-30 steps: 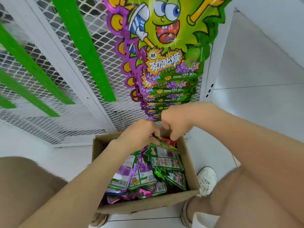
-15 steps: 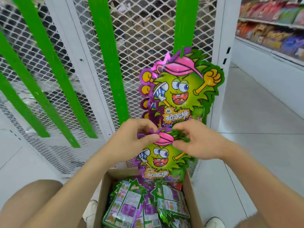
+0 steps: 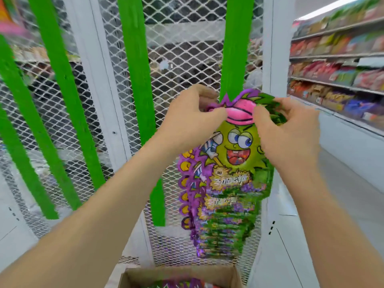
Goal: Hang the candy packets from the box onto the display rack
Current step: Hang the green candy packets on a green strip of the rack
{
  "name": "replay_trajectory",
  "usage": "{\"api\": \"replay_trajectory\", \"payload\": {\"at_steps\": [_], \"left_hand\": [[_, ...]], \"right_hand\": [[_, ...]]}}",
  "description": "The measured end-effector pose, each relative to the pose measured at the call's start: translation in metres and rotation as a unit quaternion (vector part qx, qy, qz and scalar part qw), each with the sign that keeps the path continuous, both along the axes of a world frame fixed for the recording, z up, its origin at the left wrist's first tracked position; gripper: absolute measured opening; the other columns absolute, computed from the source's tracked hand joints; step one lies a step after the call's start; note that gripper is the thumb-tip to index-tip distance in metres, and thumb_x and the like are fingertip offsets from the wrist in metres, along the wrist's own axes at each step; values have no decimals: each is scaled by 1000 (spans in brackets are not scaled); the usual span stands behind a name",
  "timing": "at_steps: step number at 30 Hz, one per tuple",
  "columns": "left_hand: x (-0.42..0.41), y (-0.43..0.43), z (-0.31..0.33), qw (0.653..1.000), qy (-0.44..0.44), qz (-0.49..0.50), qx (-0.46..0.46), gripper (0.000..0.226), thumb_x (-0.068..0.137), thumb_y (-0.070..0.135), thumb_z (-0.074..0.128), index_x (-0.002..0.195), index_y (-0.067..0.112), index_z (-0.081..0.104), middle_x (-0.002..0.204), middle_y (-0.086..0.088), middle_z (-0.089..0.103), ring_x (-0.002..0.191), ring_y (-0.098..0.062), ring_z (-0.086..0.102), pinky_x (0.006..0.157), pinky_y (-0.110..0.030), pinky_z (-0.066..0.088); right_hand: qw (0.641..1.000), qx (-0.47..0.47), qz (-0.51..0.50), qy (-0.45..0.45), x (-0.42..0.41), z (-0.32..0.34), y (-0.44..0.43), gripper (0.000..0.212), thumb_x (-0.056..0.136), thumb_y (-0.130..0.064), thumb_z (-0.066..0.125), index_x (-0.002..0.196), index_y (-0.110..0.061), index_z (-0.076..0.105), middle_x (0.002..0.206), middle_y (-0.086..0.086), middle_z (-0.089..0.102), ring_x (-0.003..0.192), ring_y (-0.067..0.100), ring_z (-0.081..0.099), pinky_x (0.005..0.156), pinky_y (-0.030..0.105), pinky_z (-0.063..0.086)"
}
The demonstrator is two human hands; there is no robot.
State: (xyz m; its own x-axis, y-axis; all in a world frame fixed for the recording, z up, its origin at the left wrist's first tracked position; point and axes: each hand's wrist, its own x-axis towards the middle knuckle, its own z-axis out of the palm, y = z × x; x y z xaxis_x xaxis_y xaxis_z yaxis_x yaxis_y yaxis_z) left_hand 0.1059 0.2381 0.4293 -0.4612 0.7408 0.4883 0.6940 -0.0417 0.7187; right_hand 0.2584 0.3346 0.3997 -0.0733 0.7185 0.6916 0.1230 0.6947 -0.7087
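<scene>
I hold one candy packet [image 3: 239, 142], green and purple with a cartoon face and a pink cap, up against the green hanging strip [image 3: 235, 50] of the white mesh display rack [image 3: 182, 48]. My left hand [image 3: 191, 121] pinches its top left corner. On the other side, my right hand [image 3: 288, 129] pinches the top right edge. Below it hangs a stack of like packets [image 3: 224, 221] on the same strip. The cardboard box [image 3: 226, 276] sits at the bottom edge, with a few packets showing inside.
More green strips [image 3: 135, 65] run down the mesh panels to the left. Store shelves [image 3: 336, 75] full of snack bags line the right side, with a grey floor aisle [image 3: 357, 194] between them and the rack.
Both hands lifted a packet out of the box and raised it from below the hanging stack to its top, at the strip. The view tilted up, so the box dropped to the bottom edge.
</scene>
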Motion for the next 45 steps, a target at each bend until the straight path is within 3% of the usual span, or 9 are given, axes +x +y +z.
{"api": "replay_trajectory", "payload": {"at_steps": [5,11,15,20,25,28,38,41,45], "left_hand": [[-7,9,5,996,-55,-71,-8,4,90,28,76,91,31,79,94,11,81,96,-7,76,97,-35,60],[-16,12,3,986,-115,-110,-45,40,88,62,74,102,25,81,105,7,82,113,-15,73,114,-46,46],[-18,14,9,978,-158,-123,-59,29,94,52,73,104,26,84,108,9,82,119,-15,70,119,-44,40],[-20,14,5,956,-249,-148,-54,27,86,42,75,97,19,85,107,-5,82,113,-31,74,113,-54,47],[-21,10,0,964,-220,-141,-53,27,86,40,74,99,18,83,108,9,81,112,-11,72,112,-37,48],[-23,7,-5,966,-191,-164,-58,17,100,33,69,91,22,78,80,28,76,70,19,65,71,-4,47],[-23,0,2,970,-193,-128,-71,41,97,58,64,127,32,74,128,13,71,121,-12,63,117,-39,36],[-26,0,8,980,-151,-116,-57,30,101,51,63,88,30,80,84,18,74,81,-10,65,96,-33,43],[-27,0,15,987,-71,-129,-65,39,107,48,56,101,19,81,106,-4,78,82,-17,72,91,-39,49]], "right_hand": [[1000,-10,-1,-19,-19,6,19,33,86,-46,70,106,-21,77,88,-10,77,84,6,72,82,35,60],[999,4,48,24,-28,7,14,18,88,-33,75,104,-29,68,88,-11,76,79,2,72,75,28,59],[994,-8,87,72,-32,14,2,22,89,-21,75,107,-26,64,86,-4,77,67,2,67,63,24,51],[983,-24,149,106,-38,11,-7,27,89,-14,73,106,-27,57,92,12,76,77,36,70,65,49,58],[982,-42,154,104,-40,-3,-9,26,93,-17,74,110,-25,56,92,7,74,69,10,63,67,31,49],[981,-48,155,107,-38,-7,-9,26,93,-17,75,111,-22,57,90,6,73,71,13,65,66,30,50],[981,-22,164,99,-25,-18,-14,26,94,-14,74,104,-29,55,78,5,73,58,13,53,58,32,43],[983,6,159,92,-20,-25,-14,25,93,-9,73,104,-22,55,69,9,66,53,15,46,52,28,39],[983,47,154,88,-17,-29,-17,26,91,-2,71,104,-16,54,63,8,54,49,14,41,51,23,34]]}}
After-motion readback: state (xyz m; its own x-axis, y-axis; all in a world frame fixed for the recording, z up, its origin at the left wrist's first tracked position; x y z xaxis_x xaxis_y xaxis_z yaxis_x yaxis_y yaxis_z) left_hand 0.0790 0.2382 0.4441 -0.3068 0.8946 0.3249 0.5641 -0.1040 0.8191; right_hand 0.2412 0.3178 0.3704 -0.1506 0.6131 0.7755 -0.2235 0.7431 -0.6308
